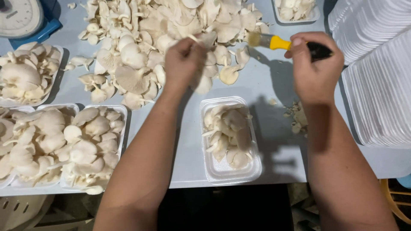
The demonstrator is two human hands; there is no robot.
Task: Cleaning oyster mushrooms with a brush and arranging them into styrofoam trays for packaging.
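Pale blue flat table (274, 92), carrying everything. Big loose heap of cream-white oyster mushrooms (141, 38) along the far side of it, spreading toward the middle. At the right edge, tall stacks of empty white foam trays (376, 85). At the left, several white foam trays heaped full of mushrooms (64, 145), and behind them a round white dial scale on a blue base (19, 19), only partly in view. In the near middle, one rectangular white foam tray partly filled with mushrooms (231, 137), between both forearms.

Left hand (184, 62) raised just in front of the heap, fingers pressed together and pinching one single pale mushroom (207, 38) by the stem side. Right hand (314, 64) closed in a fist around the black handle of a small knife with a yellow collar (280, 42), the blade end pointing left toward the pinched mushroom, close to it but blurred, so contact not possible to confirm. Small pale trimmed bits (297, 117) lying on the table under the right wrist.

Step in hand, judged from this: trimming the stem end of one mushroom before packing. Next move probably needing a short careful cut away from the left fingers, then placing the cleaned mushroom into the half-filled tray below.
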